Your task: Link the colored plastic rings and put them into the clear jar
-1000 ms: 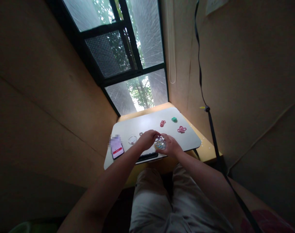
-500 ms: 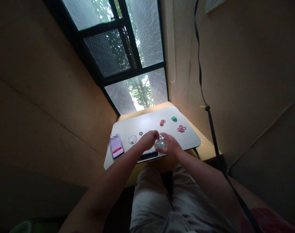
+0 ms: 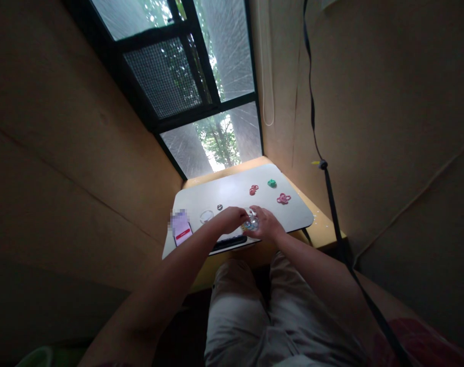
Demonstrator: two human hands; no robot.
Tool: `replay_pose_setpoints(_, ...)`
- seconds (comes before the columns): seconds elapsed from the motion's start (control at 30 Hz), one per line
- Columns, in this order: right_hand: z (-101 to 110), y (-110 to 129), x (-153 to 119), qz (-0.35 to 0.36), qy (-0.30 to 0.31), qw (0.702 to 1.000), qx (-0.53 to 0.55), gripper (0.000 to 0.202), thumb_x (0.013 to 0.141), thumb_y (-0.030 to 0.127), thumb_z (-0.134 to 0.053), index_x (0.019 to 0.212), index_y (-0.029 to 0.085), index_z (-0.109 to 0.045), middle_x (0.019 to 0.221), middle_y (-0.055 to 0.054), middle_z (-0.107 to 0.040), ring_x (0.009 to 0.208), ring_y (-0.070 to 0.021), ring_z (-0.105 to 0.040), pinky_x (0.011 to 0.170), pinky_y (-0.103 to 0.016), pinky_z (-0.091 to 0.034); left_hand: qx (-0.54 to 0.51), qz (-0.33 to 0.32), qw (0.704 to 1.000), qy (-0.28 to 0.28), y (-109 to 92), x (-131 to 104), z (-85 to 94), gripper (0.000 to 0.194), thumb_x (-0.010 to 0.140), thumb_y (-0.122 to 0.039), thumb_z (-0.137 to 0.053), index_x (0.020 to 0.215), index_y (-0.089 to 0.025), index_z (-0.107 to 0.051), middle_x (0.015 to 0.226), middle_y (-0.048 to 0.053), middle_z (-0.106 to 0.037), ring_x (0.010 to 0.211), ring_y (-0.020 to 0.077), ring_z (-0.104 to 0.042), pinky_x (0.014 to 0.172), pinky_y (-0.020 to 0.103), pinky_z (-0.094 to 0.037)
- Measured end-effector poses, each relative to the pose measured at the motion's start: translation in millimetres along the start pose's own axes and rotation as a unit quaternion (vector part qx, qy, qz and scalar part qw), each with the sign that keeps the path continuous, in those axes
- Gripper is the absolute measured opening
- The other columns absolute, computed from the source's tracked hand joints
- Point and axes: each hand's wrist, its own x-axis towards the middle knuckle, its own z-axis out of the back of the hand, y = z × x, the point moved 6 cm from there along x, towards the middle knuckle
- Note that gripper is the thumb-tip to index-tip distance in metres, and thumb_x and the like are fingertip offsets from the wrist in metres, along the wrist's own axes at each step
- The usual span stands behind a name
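A small clear, shiny container (image 3: 251, 220) is between my hands near the front edge of the white board (image 3: 232, 189). My right hand (image 3: 267, 224) is wrapped round its right side. My left hand (image 3: 235, 219) is closed at its upper left, with the fingertips at the container; what they pinch is too small to make out. Left of my left hand lie a clear ring-shaped item (image 3: 206, 216) and a small dark ring (image 3: 220, 207). Beyond my right hand are a red beaded piece (image 3: 253, 189), a green piece (image 3: 272, 183) and a pink flower-shaped piece (image 3: 283, 199).
A phone (image 3: 183, 233) lies at the board's left edge. A black bar (image 3: 230, 242) runs along the front edge. The window (image 3: 216, 137) stands behind the board, with walls on both sides. A black strap (image 3: 333, 214) hangs at the right.
The whole view has shifted slightly. My left hand has shifted a little at the container's top left, and my right hand still holds the container.
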Motion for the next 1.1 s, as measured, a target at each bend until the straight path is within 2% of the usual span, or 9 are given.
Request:
replay_pose_setpoints(0.1,-1.2,-1.0,-0.1,0.000,0.000,1.000,0.001,0.079,0.064,0.052,-0.074,0.127,0.017,-0.043,0.111,-0.013,-0.063,0.097,-0.0283,-0.059,0.088,-0.041,-0.044,0.006,-0.015,1.000,0.025,-1.3,-0.7,4.2,0.025,0.086,-0.030,-0.052,0.087,-0.022,-0.075,0.084,0.005,-0.073,0.073,0.0198,-0.063,0.071,0.027,-0.044)
replay_pose_setpoints(0.3,-4.0,-4.8,0.0,-0.002,-0.003,1.000,0.008,0.088,0.058,0.059,-0.077,0.128,0.017,-0.043,0.113,-0.014,-0.062,0.098,-0.0288,-0.059,0.087,-0.042,-0.045,0.051,-0.041,0.991,0.114,-3.4,-3.8,8.4,0.027,0.087,-0.030,-0.053,0.104,-0.025,-0.073,0.096,0.002,-0.074,0.077,0.0158,-0.064,0.072,0.023,-0.044)
replay_pose_setpoints(0.53,-1.7,-2.8,-0.5,-0.002,-0.008,1.000,0.013,0.088,0.058,0.059,-0.077,0.128,0.018,-0.044,0.113,-0.014,-0.062,0.097,-0.0290,-0.059,0.088,-0.043,-0.045,0.064,-0.046,0.988,0.131,-6.8,-8.6,9.7,0.027,0.084,-0.030,-0.058,0.106,-0.024,-0.073,0.088,0.003,-0.074,0.070,0.0143,-0.063,0.067,0.022,-0.042)
replay_pose_setpoints(0.73,-2.2,-3.5,-1.2,-0.004,-0.009,1.000,0.011,0.090,0.058,0.060,-0.077,0.128,0.017,-0.043,0.111,-0.014,-0.063,0.095,-0.0282,-0.059,0.087,-0.042,-0.046,0.084,-0.057,0.984,0.149,-13.5,-8.0,9.5,0.027,0.076,-0.025,-0.064,0.100,-0.022,-0.074,0.079,0.001,-0.072,0.064,0.0126,-0.060,0.060,0.021,-0.039)
replay_pose_setpoints(0.93,-1.2,-2.1,-0.8,0.000,-0.015,1.000,0.013,0.087,0.059,0.060,-0.077,0.127,0.017,-0.044,0.110,-0.013,-0.063,0.095,-0.0281,-0.060,0.087,-0.042,-0.046,0.142,-0.066,0.979,0.132,-17.3,-5.6,12.7,0.036,0.070,-0.012,-0.057,0.099,-0.026,-0.075,0.078,0.000,-0.072,0.065,0.0132,-0.060,0.065,0.022,-0.043)
replay_pose_setpoints(1.1,-0.8,-2.0,-0.3,0.003,-0.021,1.000,0.016,0.086,0.059,0.058,-0.077,0.127,0.018,-0.043,0.110,-0.012,-0.064,0.094,-0.0272,-0.060,0.086,-0.042,-0.046,0.168,-0.071,0.973,0.139,-10.3,-1.5,10.8,0.042,0.072,-0.011,-0.052,0.103,-0.030,-0.075,0.084,0.001,-0.072,0.070,0.0140,-0.062,0.071,0.023,-0.046)
